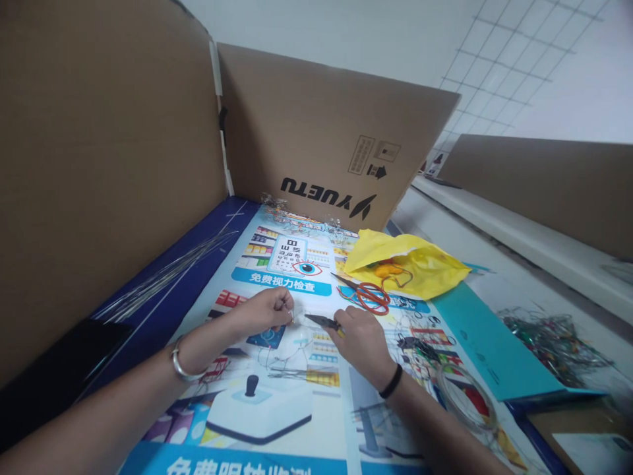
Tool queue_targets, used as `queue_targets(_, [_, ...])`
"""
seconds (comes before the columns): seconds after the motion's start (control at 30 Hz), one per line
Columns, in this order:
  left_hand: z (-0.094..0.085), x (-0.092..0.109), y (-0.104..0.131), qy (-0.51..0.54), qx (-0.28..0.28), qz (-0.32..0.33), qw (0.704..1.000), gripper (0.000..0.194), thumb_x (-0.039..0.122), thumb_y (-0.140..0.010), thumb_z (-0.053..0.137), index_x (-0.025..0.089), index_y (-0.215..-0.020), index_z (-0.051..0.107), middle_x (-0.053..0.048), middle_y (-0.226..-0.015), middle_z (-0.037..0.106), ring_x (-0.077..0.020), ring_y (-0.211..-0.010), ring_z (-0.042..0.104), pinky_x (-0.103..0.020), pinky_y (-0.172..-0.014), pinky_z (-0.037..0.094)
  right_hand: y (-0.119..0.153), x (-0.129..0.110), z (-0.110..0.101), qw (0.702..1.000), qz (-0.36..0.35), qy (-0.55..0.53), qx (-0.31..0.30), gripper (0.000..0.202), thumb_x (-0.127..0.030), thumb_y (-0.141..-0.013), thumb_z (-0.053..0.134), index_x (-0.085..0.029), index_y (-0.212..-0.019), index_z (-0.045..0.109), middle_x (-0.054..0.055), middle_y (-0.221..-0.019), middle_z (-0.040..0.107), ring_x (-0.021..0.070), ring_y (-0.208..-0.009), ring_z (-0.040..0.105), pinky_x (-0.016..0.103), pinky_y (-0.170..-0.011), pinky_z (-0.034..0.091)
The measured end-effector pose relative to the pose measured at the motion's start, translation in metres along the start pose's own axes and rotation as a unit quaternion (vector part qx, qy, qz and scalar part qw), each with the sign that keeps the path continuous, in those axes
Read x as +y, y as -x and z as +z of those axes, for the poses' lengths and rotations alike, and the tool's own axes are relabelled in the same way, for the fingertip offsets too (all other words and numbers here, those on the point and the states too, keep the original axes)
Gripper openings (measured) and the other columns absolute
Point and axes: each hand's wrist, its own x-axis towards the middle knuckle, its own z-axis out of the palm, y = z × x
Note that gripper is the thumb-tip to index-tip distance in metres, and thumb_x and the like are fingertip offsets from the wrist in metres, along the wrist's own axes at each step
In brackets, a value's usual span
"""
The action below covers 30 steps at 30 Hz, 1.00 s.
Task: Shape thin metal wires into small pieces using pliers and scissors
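Over the middle of a printed poster (pixel 326 396), my left hand (pixel 270 310) is closed, with a thin wire (pixel 293 318) pinched between its fingertips. My right hand (pixel 362 338) is wrapped round a pair of pliers (pixel 324 321), whose dark jaws point left toward the wire and stand a little apart from it. Thin wires (pixel 284 371) lie on the poster just below my hands. Beyond my right hand rest red-handled scissors (pixel 372 297), beside an open yellow bag (pixel 415 264) with something orange at its mouth.
Cardboard panels (pixel 316 125) stand at the back and left. Straight wires (pixel 163 277) lie at the left. On the right are a wire coil (pixel 467 399), tangled wire (pixel 556 343) and a box (pixel 578 429). Small wire pieces (pixel 274 206) are heaped along the back panel.
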Motion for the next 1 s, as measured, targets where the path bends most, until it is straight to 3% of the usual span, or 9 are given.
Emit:
queue_targets(0.17, [0.006, 0.001, 0.000, -0.128, 0.077, 0.051, 0.988, 0.006, 0.017, -0.067, 0.051, 0.019, -0.073, 0.051, 0.004, -0.059, 0.052, -0.0120, -0.056, 0.048, -0.021, -0.050, 0.031, -0.001, 0.002, -0.017, 0.996, -0.036, 0.065, 0.047, 0.013, -0.033, -0.078, 0.056, -0.020, -0.075, 0.059, 0.005, -0.076, 0.056, 0.0197, -0.075, 0.048, 0.031, -0.068, 0.025])
queue_targets(0.33, [0.013, -0.002, 0.000, -0.177, 0.130, 0.057, 0.974, 0.010, 0.017, -0.070, 0.049, 0.021, -0.076, 0.056, 0.000, -0.066, 0.058, -0.0154, -0.064, 0.053, -0.023, -0.056, 0.034, 0.001, -0.004, -0.032, 0.999, -0.021, 0.045, -0.012, 0.016, -0.037, -0.079, 0.056, -0.021, -0.078, 0.059, 0.004, -0.074, 0.057, 0.0177, -0.071, 0.050, 0.030, -0.064, 0.026])
queue_targets(0.6, [0.021, -0.012, -0.004, -0.095, 0.183, 0.056, 0.977, 0.002, 0.020, -0.070, 0.050, 0.020, -0.070, 0.052, 0.002, -0.064, 0.056, -0.0134, -0.060, 0.052, -0.022, -0.055, 0.036, 0.000, -0.003, -0.040, 0.996, -0.003, 0.068, -0.065, 0.018, -0.039, -0.079, 0.056, -0.021, -0.077, 0.061, 0.004, -0.073, 0.060, 0.0182, -0.069, 0.054, 0.029, -0.060, 0.026])
queue_targets(0.83, [0.029, -0.015, -0.003, 0.078, 0.149, 0.003, 0.986, 0.004, 0.025, -0.073, 0.048, 0.021, -0.072, 0.046, 0.006, -0.053, 0.050, -0.0092, -0.043, 0.045, -0.019, -0.040, 0.034, -0.002, 0.001, -0.041, 0.993, 0.000, 0.100, -0.067, 0.020, -0.037, -0.079, 0.055, -0.019, -0.083, 0.063, 0.008, -0.078, 0.061, 0.0193, -0.070, 0.054, 0.029, -0.062, 0.028])
queue_targets(1.0, [0.030, -0.011, -0.002, 0.108, 0.139, 0.003, 0.984, 0.006, 0.024, -0.073, 0.048, 0.021, -0.070, 0.044, 0.007, -0.049, 0.047, -0.0085, -0.040, 0.044, -0.018, -0.039, 0.034, -0.004, 0.003, -0.039, 0.994, 0.002, 0.098, -0.058, 0.020, -0.038, -0.079, 0.056, -0.019, -0.082, 0.063, 0.008, -0.078, 0.062, 0.0209, -0.073, 0.055, 0.030, -0.064, 0.029])
